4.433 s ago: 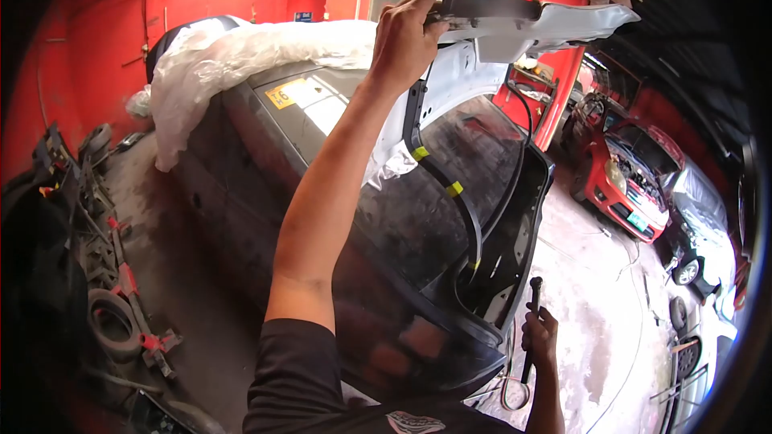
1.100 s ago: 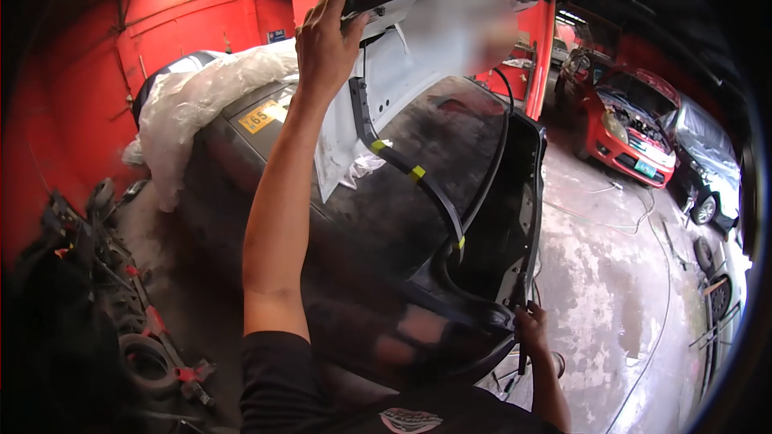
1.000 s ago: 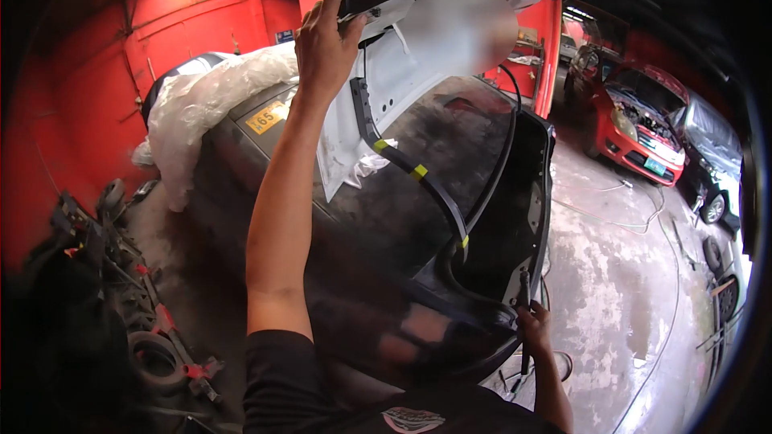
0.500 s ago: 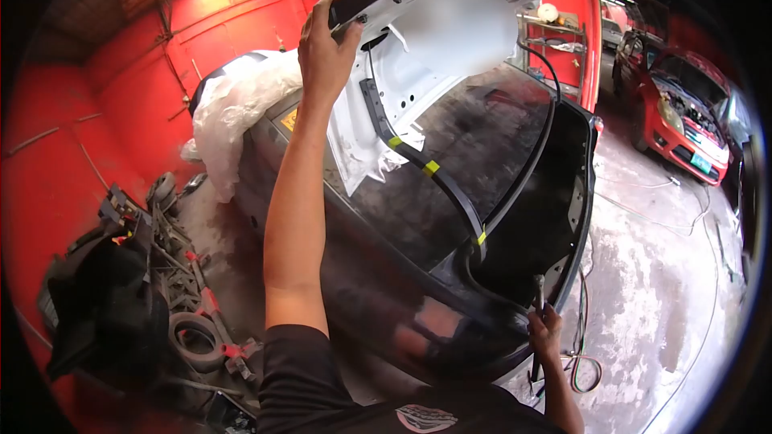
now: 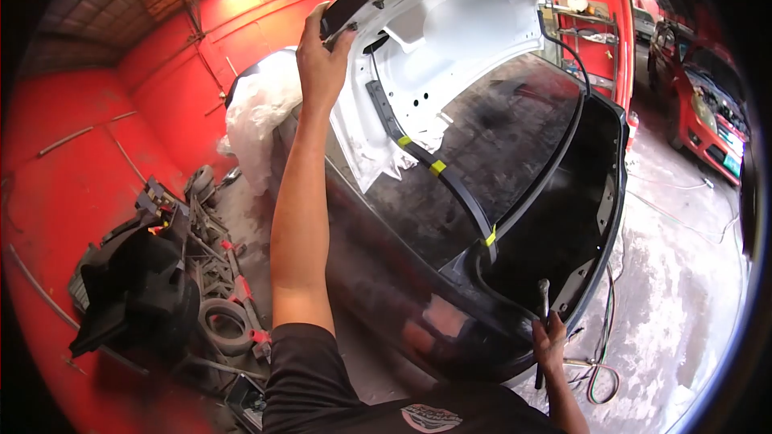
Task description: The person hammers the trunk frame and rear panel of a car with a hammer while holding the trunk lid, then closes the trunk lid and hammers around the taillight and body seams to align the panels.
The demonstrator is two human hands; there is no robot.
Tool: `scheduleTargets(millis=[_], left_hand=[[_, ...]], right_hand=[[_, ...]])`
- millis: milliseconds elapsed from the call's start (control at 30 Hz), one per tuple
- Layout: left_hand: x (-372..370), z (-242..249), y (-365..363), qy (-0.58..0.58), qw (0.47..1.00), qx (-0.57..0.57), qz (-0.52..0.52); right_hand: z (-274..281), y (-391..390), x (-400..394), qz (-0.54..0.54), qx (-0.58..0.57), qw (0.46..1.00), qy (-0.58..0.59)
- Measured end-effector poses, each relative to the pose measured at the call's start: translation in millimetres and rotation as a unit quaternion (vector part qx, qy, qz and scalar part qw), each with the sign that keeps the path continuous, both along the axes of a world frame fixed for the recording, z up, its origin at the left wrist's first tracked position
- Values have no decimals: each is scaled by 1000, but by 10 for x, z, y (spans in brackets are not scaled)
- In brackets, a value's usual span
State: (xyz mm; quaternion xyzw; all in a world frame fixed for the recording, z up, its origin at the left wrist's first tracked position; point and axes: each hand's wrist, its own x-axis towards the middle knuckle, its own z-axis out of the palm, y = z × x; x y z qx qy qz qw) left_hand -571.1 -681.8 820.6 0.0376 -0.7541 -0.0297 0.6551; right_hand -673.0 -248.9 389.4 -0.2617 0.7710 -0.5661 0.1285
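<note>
We've got left hand (image 5: 321, 60) up above dark car (image 5: 378, 281), fingers and thumb pinching edge of raised white lid (image 5: 470, 24). Lid tilted over car's opening. Right hand (image 5: 549, 342) low, just beside car's near corner, fingers wrapped round near-upright tool (image 5: 544, 299). We see black strip (image 5: 460, 194) with yellow tape curving along car's opening. Plastic sheet (image 5: 261, 108) draped at car's far left; tire (image 5: 211, 323) on floor, left of car; red car (image 5: 698, 100) well apart, right of it.

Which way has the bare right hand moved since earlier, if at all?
Yes: the right hand shifted left relative to the glossy black car's corner, from beside it to overlapping it in view.
</note>
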Motion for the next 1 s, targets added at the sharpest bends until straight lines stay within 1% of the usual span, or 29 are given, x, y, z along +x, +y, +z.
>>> scheduleTargets(millis=[33,67,133,267,333,367,467,533,567,667,700,800,867,900,967,1000], left_hand=[[-4,8,19,5,1000,-5,19],[-6,17,24,3,1000,3,13],[-6,22,11,-1,1000,21,1],[-13,25,13,2,1000,19,13],[-11,31,32,2,1000,13,17],[-10,32,20,-5,1000,19,17],[30,52,6,-23,999,30,16],[74,60,61,-39,999,24,11],[106,81,118,-60,997,53,-13],[138,123,171,-59,993,11,102],[130,136,189,-51,994,-8,99],[48,188,266,-29,993,-71,88],[-39,254,356,-18,990,-118,77],[-69,269,425,-34,993,-86,69],[-118,321,458,-42,991,-78,95],[-140,344,452,-46,990,-75,108]], right_hand=[[24,5,-1,5,5,1000,-7],[32,3,-9,9,11,1000,-14],[-48,2,-32,17,-5,1000,-12],[-76,-7,-45,15,-18,1000,-10],[-100,-12,-46,27,-45,998,-24],[-106,-10,-48,33,-58,997,-30],[-51,7,-60,49,-38,997,-50],[-21,-9,-37,54,-61,994,-68],[-24,-9,-38,54,-73,993,-76],[-185,-5,-109,54,-33,998,-20],[-305,-27,-133,47,-43,998,-5],[71,-6,-5,62,-77,994,-54],[-92,-24,-80,64,-58,996,-35],[-168,-26,-117,68,-48,996,-31],[-38,-12,-100,75,-24,996,-35],[25,-32,-91,69,-22,997,-18]])
